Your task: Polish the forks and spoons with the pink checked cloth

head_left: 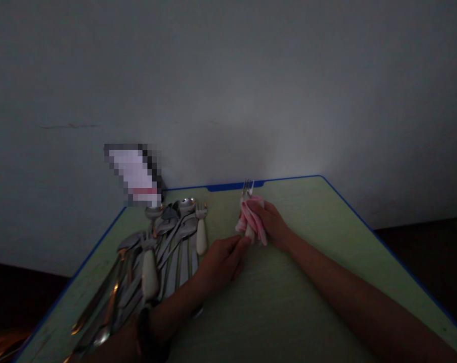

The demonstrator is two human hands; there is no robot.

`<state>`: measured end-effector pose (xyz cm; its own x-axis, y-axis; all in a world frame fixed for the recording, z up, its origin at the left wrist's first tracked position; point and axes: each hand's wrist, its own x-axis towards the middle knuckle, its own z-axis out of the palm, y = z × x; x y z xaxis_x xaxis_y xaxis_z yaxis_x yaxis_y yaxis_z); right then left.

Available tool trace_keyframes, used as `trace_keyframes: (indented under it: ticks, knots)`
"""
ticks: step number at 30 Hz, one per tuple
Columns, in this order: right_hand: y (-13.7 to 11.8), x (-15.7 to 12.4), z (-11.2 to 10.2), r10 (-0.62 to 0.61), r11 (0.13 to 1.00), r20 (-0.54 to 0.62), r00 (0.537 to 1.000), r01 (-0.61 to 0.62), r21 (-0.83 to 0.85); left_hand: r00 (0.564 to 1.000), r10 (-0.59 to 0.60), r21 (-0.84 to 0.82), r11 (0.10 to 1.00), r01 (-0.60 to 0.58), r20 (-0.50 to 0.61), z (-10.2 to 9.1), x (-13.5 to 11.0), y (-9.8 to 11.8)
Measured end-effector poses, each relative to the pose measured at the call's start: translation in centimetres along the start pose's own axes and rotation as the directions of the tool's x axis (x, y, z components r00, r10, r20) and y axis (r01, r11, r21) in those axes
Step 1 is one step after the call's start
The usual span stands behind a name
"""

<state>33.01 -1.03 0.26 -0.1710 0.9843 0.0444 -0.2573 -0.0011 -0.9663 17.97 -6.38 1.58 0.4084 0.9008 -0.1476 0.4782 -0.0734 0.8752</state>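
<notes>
A fork [246, 189] points away from me with its tines up, above the table. My left hand [223, 261] is closed, pinching the near end of its pale handle. Around the fork's middle is a pink cloth [253, 222], with my right hand [270, 222] closed on it from the right side. The cloth hides most of the fork, and its lower corners hang loose. Left of my hands lies a spread of cutlery. A white-handled fork [201, 234] is nearest my left hand, and another white-handled fork [149, 272] lies farther left.
Several spoons [188, 228] and other metal pieces overlap on the left of the pale green table [300, 201], which has a blue edge. A pixelated, screen-like object [132, 171] stands at the back left. Behind the table rises a grey wall [228, 91].
</notes>
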Motion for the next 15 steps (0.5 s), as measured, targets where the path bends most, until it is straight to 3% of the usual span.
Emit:
trace_keyframes:
  ticks: [2, 4, 8, 15]
  knots:
    - [-0.1, -0.1, 0.0, 0.019, 1.000, 0.022, 1.000, -0.019, -0.012, 0.999, 0.040, -0.080, 0.996, -0.041, -0.018, 0.1, 0.0, -0.2]
    - [-0.1, -0.3, -0.2, 0.052, 0.995, 0.128, 0.990, -0.040, -0.091, 0.992, 0.074, -0.216, 0.972, -0.096, -0.105, 0.2, 0.0, -0.5]
    - [-0.1, -0.6, -0.4, 0.043, 0.953, 0.328, 0.944, 0.060, -0.298, 0.961, 0.075, -0.432, 0.882, -0.188, -0.265, 0.3, 0.3, -1.1]
    - [-0.6, -0.8, -0.6, 0.124, 0.863, 0.399, 0.908, 0.100, -0.495, 0.969, -0.076, -0.422, 0.906, -0.031, -0.233, -0.1, 0.9, -1.2]
